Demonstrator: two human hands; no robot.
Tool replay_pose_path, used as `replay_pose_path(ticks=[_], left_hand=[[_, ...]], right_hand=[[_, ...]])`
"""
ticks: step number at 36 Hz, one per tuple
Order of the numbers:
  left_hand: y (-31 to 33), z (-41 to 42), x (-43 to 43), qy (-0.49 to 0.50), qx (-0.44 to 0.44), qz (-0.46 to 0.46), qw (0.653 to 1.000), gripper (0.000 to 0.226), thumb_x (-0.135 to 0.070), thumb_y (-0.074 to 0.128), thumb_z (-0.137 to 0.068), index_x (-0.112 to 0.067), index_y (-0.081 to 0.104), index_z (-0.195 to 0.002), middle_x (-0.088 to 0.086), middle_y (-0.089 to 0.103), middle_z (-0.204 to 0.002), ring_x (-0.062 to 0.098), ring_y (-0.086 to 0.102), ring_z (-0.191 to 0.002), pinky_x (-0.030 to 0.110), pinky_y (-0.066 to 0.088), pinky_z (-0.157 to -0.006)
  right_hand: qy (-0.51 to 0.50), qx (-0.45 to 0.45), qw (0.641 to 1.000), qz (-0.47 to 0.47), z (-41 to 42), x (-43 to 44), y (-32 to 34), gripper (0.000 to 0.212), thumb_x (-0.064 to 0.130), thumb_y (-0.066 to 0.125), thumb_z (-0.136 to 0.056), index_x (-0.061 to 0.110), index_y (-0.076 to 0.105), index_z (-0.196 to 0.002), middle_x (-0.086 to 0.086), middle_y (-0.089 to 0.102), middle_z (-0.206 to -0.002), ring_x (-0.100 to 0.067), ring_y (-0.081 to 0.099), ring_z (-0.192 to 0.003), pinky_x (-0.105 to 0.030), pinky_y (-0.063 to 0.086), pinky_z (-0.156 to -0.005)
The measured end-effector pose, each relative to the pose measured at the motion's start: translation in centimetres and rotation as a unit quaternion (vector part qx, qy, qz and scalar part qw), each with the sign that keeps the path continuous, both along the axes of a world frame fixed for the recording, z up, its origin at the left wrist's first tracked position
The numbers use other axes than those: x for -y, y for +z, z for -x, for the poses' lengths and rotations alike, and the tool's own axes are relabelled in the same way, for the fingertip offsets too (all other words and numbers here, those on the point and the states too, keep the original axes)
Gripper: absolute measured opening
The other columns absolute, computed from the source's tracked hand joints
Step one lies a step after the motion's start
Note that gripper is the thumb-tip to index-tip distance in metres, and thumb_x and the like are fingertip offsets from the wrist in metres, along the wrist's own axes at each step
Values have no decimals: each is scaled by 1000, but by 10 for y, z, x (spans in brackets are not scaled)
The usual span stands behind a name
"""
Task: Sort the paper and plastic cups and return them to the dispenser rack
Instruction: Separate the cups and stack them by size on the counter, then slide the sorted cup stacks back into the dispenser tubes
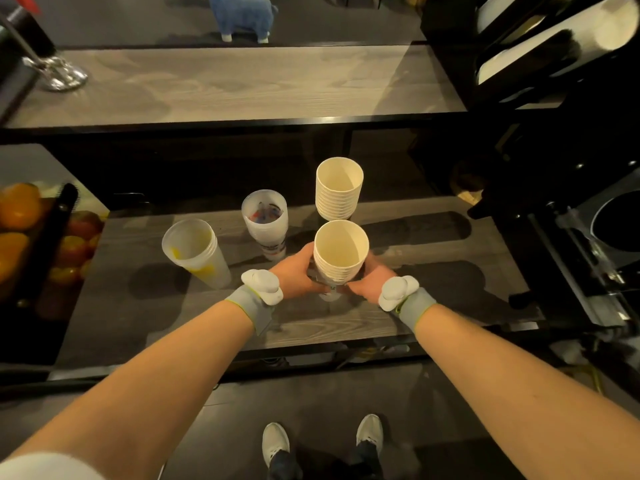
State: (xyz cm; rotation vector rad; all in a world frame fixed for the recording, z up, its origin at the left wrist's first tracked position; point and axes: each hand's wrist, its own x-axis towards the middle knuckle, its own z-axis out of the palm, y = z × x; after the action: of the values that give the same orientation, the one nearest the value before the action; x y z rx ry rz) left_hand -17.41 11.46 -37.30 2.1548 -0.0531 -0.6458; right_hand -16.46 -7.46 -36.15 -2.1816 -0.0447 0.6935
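Both the left hand (297, 271) and right hand (370, 279) grip the near paper cup stack (341, 252) low on the counter (433, 299); light, crushable and top-heavy, it probably wants gentle hold around its base.

Matt cream paper cup stacks (339, 188), frosted translucent plastic cups (265, 220) left of centre, grey wood-grain counter (433, 244) with a dull sheen, polished chrome stand base (57, 72) upper left, grey cloth wristbands (247, 304), glossy black rack (519, 64) upper right.
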Motion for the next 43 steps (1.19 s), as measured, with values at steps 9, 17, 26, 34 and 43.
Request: replay_pose_path(ticks=[9,17,26,34,43], left_hand=[[34,2,0,-9,41,66,997,99,-43,88,-67,-35,29,-146,-10,52,-142,11,50,-131,42,45,-109],[115,-21,32,-51,129,88,986,103,-38,89,-67,-39,22,-146,-16,52,-137,2,51,-127,31,48,-105],[221,-53,92,-36,155,192,968,93,-36,91,-62,-30,42,-140,-9,63,-129,8,59,-122,42,48,-105],[281,-69,149,-23,181,294,938,85,-34,84,-62,-29,44,-136,2,62,-131,22,61,-121,48,55,-94],[310,-96,191,62,269,380,883,92,-26,78,-82,-45,16,-147,6,45,-145,24,54,-129,51,55,-94]], right_hand=[[-15,35,994,-99,3,21,21,77,13,84,-74,25,44,-138,8,58,-122,-8,55,-110,-16,44,-81],[-36,96,980,-169,-6,57,80,73,18,84,-72,36,47,-133,7,63,-126,-4,59,-113,-24,50,-91],[-42,94,975,-195,-11,126,132,82,47,85,-60,39,47,-133,11,65,-124,-12,60,-118,-47,49,-101],[-140,97,919,-356,-3,177,155,65,18,80,-74,23,51,-132,-3,68,-120,-20,63,-115,-34,51,-94],[-212,166,865,-423,12,234,221,58,27,80,-73,22,54,-125,-3,68,-119,-28,66,-111,-49,52,-97]])
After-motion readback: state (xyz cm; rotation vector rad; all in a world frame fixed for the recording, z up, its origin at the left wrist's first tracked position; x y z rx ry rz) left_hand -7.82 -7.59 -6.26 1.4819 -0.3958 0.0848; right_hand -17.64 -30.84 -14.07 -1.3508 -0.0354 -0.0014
